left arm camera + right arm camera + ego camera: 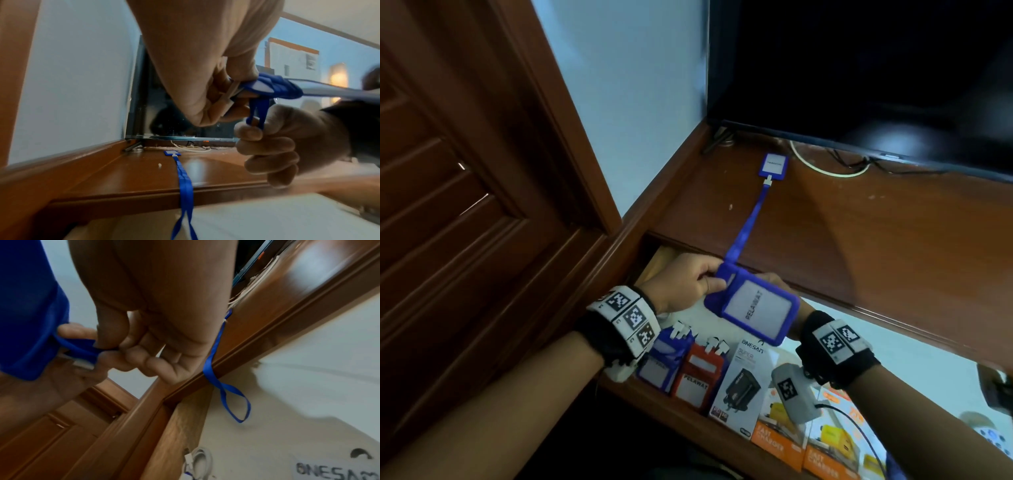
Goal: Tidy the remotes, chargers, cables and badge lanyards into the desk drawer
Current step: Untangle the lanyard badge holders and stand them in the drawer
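Note:
A blue badge holder (756, 305) labelled PELAWAT hangs over the open drawer (654, 394). Its blue lanyard (275, 87) is wound in a bundle at its top. My left hand (695, 277) pinches that bundle and the white clip. My right hand (273, 146) sits under the badge, mostly hidden in the head view, and pinches the strap end (82, 348) between thumb and fingers. A second blue badge (774, 164) lies on the desk near the TV. Its lanyard (746, 226) runs over the desk edge and its loop (236, 402) dangles into the drawer.
In the drawer stand a blue badge (664, 363), a red badge (698, 373), a ONESAM charger box (743, 377), orange charger boxes (780, 442) and a white coiled cable (197, 459). A TV (859, 68) stands at the back of the desk, with a white cable (825, 168) under it. A wooden door (448, 205) is at left.

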`<state>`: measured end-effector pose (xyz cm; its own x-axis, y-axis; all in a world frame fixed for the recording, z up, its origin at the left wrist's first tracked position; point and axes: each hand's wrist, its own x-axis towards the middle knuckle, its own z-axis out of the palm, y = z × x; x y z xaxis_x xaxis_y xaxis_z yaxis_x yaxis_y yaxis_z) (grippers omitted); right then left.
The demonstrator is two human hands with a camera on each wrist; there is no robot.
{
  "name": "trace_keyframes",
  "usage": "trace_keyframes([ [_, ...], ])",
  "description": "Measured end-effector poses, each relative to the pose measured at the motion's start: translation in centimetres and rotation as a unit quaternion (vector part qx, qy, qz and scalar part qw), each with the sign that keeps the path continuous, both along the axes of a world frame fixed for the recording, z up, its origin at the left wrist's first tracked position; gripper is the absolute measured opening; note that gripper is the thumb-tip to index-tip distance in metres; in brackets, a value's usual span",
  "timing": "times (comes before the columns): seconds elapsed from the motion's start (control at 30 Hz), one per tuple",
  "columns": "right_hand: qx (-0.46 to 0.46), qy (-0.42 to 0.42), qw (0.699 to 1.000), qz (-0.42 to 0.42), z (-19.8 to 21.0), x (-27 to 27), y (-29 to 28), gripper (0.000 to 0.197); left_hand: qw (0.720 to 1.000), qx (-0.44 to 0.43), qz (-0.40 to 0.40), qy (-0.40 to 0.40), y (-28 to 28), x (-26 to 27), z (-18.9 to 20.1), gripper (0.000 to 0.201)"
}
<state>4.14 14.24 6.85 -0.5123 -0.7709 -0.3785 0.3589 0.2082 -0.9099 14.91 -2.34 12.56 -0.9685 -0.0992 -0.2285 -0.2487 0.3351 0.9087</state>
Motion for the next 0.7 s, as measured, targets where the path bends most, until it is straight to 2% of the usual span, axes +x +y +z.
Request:
trace_keyframes([
  [0.07, 0.032, 0.072, 0.997, 0.0, -0.5, -0.7, -0.6, 0.018, 0.994, -0.086, -0.051, -0.043, -0.9, -0.2, -0.5, 0.016],
  [0.13, 0.066, 0.099, 0.991, -0.066, -1.6, -1.9, -0.9, 0.02, 0.973, -0.174, -0.128, -0.086, -1.4, -0.4, -0.8, 0.006],
  [0.17, 0.082, 0.119, 0.983, -0.112, -2.1, -2.7, -1.1, 0.022, 0.956, -0.213, -0.169, -0.107, -1.5, -0.6, -1.1, 0.009],
  [0.23, 0.119, 0.163, 0.96, -0.192, -2.5, -4.2, -1.7, 0.026, 0.91, -0.292, -0.254, -0.146, -1.3, -1.0, -1.8, 0.015],
  [0.3, 0.161, 0.223, 0.932, -0.238, -2.4, -5.7, -2.5, 0.025, 0.849, -0.367, -0.336, -0.177, -1.0, -1.4, -3.1, 0.016],
  [0.4, 0.236, 0.336, 0.888, -0.209, -2.6, -8.4, -4.0, 0.006, 0.769, -0.431, -0.432, -0.189, -0.1, -1.7, -5.5, 0.017],
  [0.47, 0.288, 0.382, 0.865, -0.154, -3.1, -10.1, -5.2, 0.021, 0.734, -0.446, -0.478, -0.184, 0.6, -1.8, -6.7, 0.016],
  [0.53, 0.338, 0.395, 0.848, -0.107, -3.8, -11.5, -6.4, 0.041, 0.715, -0.444, -0.509, -0.177, 1.1, -2.0, -7.5, 0.023],
  [0.6, 0.392, 0.388, 0.829, -0.091, -4.2, -11.9, -7.7, 0.054, 0.711, -0.442, -0.522, -0.16, 1.3, -2.2, -8.3, 0.034],
  [0.7, 0.461, 0.393, 0.79, -0.097, -4.4, -11.8, -10.0, 0.069, 0.708, -0.442, -0.526, -0.16, 1.3, -2.7, -9.1, 0.035],
])
